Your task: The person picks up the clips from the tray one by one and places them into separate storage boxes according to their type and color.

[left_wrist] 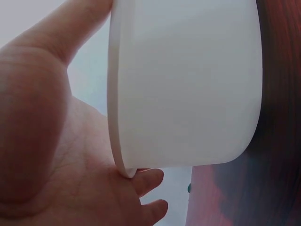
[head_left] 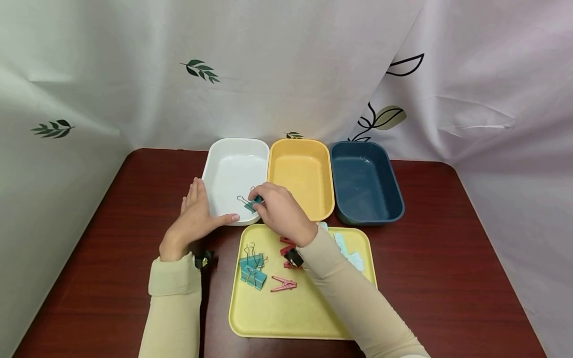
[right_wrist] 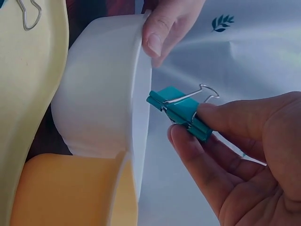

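My right hand (head_left: 284, 211) reaches over the front of the white bin (head_left: 235, 171) and pinches a teal binder clip (right_wrist: 176, 106) between thumb and fingers. The clip's wire handle sticks up in the right wrist view. At the bin's front left corner rests my left hand (head_left: 192, 216), thumb along the front rim and straight fingers beside the left wall. In the left wrist view its palm lies against the bin's rim. Several more teal binder clips (head_left: 253, 277) lie at the left of the yellow tray (head_left: 286, 318).
A yellow bin (head_left: 304, 174) and a dark blue bin (head_left: 364, 184) stand in a row right of the white one. A pink clothespin (head_left: 284, 284), red clothespins (head_left: 286, 248) and pale blue pieces (head_left: 355, 260) lie on the tray, partly hidden by my right arm. Behind hangs a curtain (head_left: 268, 74).
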`<state>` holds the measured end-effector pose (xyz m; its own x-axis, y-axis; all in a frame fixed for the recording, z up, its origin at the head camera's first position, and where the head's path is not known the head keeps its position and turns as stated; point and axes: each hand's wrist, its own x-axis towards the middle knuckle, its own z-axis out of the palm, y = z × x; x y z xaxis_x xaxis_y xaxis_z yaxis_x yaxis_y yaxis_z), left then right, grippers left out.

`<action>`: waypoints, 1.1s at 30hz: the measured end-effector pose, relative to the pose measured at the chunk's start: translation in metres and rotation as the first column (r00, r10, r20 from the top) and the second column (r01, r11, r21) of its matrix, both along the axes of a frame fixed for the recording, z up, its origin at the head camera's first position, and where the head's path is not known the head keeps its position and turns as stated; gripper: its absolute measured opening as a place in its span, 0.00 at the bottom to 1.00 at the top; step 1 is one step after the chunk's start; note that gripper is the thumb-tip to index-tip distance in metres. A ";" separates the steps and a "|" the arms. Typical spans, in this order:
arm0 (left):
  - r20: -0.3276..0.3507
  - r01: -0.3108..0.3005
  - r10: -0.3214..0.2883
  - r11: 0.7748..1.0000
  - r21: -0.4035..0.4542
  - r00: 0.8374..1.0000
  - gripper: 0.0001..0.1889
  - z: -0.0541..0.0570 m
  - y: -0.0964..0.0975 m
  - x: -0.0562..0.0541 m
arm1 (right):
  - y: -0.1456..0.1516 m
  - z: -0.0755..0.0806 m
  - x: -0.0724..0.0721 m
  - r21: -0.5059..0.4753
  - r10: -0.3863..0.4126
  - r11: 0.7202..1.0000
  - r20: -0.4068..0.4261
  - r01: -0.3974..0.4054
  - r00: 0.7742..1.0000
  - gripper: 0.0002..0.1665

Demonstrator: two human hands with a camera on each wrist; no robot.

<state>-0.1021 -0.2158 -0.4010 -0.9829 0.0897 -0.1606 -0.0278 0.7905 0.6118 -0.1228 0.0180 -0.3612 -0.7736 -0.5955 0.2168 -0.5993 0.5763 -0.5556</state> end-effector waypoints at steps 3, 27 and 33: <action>-0.002 0.001 -0.001 1.000 0.006 1.000 0.71 0.000 0.000 0.000 | -0.003 -0.001 -0.002 -0.009 -0.002 1.000 -0.006 0.002 1.000 0.08; -0.010 0.033 -0.032 0.998 0.048 0.999 0.71 0.002 -0.001 0.001 | -0.027 -0.016 -0.016 -0.045 -0.059 0.997 0.053 0.061 0.997 0.08; -0.007 0.030 -0.030 0.999 0.041 1.000 0.72 0.001 -0.001 0.001 | -0.034 -0.016 -0.019 -0.030 -0.109 0.993 0.066 0.112 0.992 0.07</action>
